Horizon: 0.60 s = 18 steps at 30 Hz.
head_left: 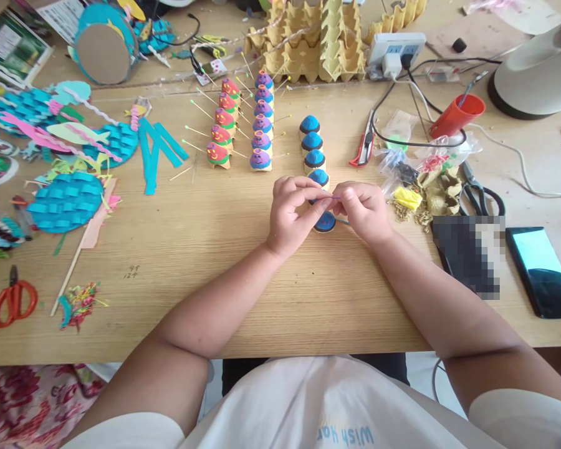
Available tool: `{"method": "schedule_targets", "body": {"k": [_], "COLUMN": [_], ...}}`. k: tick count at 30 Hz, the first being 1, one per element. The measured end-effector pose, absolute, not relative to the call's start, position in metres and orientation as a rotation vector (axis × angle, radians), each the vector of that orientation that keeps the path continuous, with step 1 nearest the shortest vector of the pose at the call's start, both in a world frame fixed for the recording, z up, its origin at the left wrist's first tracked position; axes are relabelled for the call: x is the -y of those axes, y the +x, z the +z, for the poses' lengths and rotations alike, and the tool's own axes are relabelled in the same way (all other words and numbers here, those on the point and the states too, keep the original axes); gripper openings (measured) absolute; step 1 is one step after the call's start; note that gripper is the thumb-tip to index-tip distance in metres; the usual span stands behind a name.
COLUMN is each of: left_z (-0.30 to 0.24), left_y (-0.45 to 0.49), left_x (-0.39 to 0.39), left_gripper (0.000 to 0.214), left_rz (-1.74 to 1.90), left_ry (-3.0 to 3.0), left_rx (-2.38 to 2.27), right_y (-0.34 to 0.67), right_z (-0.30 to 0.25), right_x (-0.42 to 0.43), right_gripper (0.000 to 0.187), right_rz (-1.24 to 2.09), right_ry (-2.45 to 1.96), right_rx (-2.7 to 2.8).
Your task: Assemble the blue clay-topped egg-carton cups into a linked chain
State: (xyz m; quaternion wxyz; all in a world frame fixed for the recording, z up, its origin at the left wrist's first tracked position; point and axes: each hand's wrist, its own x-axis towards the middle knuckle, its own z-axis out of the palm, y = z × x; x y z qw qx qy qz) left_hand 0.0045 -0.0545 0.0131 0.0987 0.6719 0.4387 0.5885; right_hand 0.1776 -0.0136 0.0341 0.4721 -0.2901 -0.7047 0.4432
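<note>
My left hand (292, 212) and my right hand (363, 211) meet over the middle of the wooden table (243, 274). Both pinch a thin purple strip (333, 198) stretched between their fingertips. A blue-painted egg-carton cup (325, 222) lies on its side on the table just under the fingers. Behind the hands runs a row of blue-topped cups (312, 144). Further left stand a row of purple and blue cups (262, 118) and a row of red and green cups (222, 125), with pins stuck in them.
Egg cartons (308, 43) and a power strip (397, 50) sit at the back. Blue paper crafts (65, 199) and red scissors (12, 302) are on the left. On the right are an orange cup (457, 115), black scissors (479, 196), small bags (402, 168) and a phone (540, 271).
</note>
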Motion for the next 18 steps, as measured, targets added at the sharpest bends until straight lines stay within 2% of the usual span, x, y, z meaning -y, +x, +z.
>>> {"method": "schedule_targets", "body": {"k": [2, 5, 13, 18], "left_z": [0.012, 0.010, 0.005, 0.006], "left_y": [0.004, 0.004, 0.004, 0.003], "left_x": [0.054, 0.054, 0.051, 0.054], "left_gripper": [0.016, 0.020, 0.031, 0.029], "left_rz": [1.752, 1.749, 1.692, 1.670], "left_ry": [1.913, 1.761, 1.630, 1.617], "left_rx": [-1.317, -1.328, -1.315, -1.281], "right_y": [0.178, 0.177, 0.175, 0.174], "right_z": [0.031, 0.027, 0.023, 0.026], "right_x": [0.013, 0.011, 0.010, 0.009], "right_gripper": [0.062, 0.043, 0.019, 0.018], "right_rz": [1.053, 1.081, 1.073, 1.127], "right_ry": [-0.723, -0.675, -0.662, -0.654], "right_rx": [1.707, 1.665, 1.636, 1.502]}}
